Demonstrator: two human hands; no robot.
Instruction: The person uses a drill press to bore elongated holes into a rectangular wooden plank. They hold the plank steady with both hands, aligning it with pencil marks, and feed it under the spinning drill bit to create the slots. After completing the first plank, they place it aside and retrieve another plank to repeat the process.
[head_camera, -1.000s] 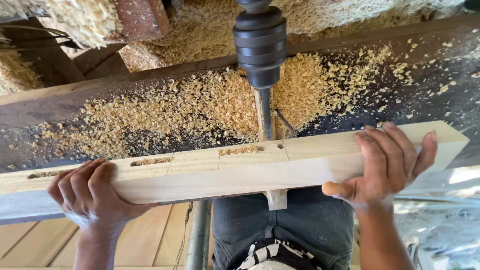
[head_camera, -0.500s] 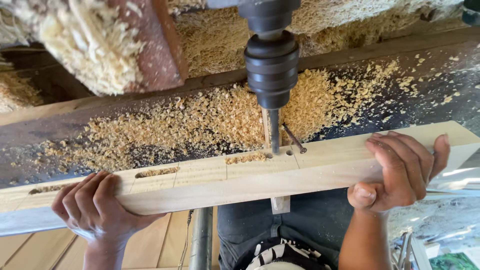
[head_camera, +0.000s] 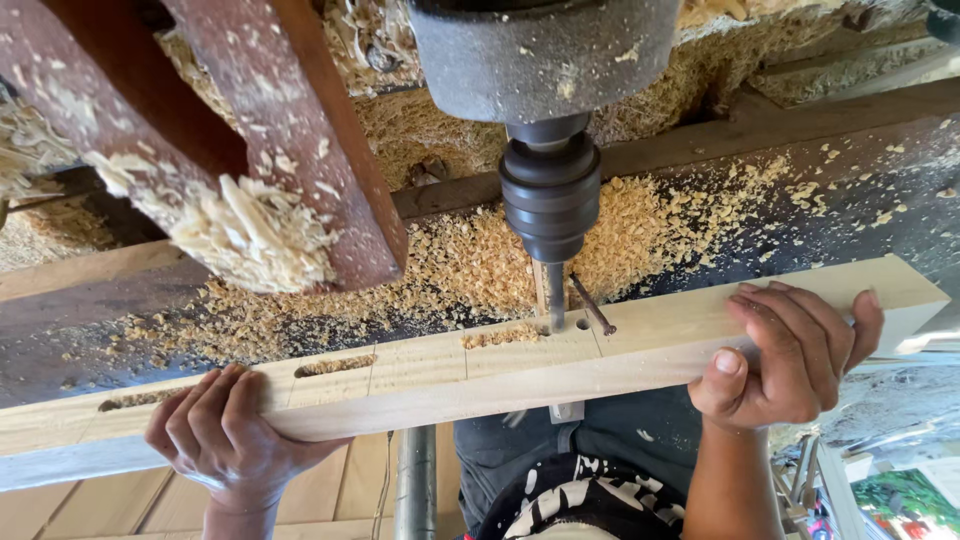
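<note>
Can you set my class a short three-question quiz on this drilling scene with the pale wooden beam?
1. True or false: both hands grip the long pale wooden beam.
2. What does the steel drill bit under the dark round chuck meet?
A. the beam's upper face
B. the rusty red iron bar
C. the left hand
3. What lies heaped on the dark machine table behind the beam?

Key
1. True: the left hand holds the beam's near edge, and the right hand wraps over it.
2. A, beside a small round hole and slots packed with chips.
3. Light wood shavings.
</note>
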